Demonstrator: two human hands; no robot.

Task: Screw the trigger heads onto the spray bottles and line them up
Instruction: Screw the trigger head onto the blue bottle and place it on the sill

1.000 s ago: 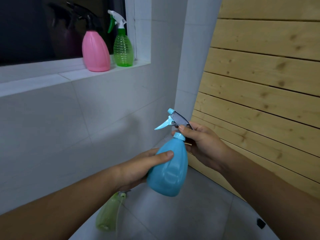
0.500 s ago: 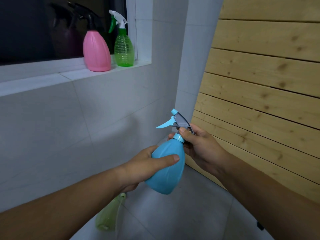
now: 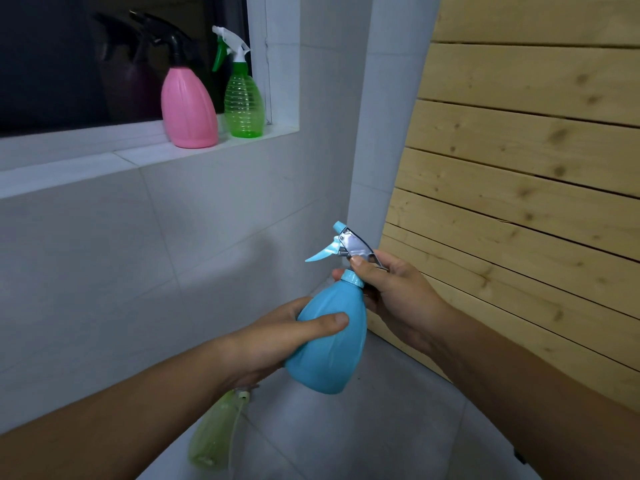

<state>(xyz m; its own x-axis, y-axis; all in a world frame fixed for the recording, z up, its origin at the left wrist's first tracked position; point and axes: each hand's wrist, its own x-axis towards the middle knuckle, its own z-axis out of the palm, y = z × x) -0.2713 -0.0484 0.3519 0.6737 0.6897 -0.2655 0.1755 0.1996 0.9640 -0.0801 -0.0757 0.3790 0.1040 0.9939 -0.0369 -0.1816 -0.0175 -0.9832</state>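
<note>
Head view, blue bottle (image 3: pixel 329 344): held in the air in front of the tiled wall, tilted a little so its neck leans to the right, well above the floor.
Head view, left hand (image 3: pixel 277 341): wrapped around the body of the blue bottle from the left, thumb lying across its front; the fingers are closed on the bottle.
Head view, right hand (image 3: pixel 394 299): at the bottle's neck, thumb and fingers pinched on the trigger head (image 3: pixel 346 245) just above the blue collar; the fingers are closed on the head.
Head view, trigger head: sits on the neck of the blue bottle, pale blue lever pointing left, silver-grey body; whether it is fully screwed down cannot be told.
Head view, window sill (image 3: pixel 86 161): carries two bottles standing upright side by side near its right end.
Head view, pink bottle (image 3: pixel 188 109): on the sill, black trigger head fitted.
Head view, green bottle (image 3: pixel 243 105): just right of the pink one, white and green trigger head fitted.
Head view, floor (image 3: pixel 363 427): a pale yellow-green bottle (image 3: pixel 214 434) lies on its side below the left forearm, blurred.
Head view, right side: a wall of wooden planks (image 3: pixel 519 150).
</note>
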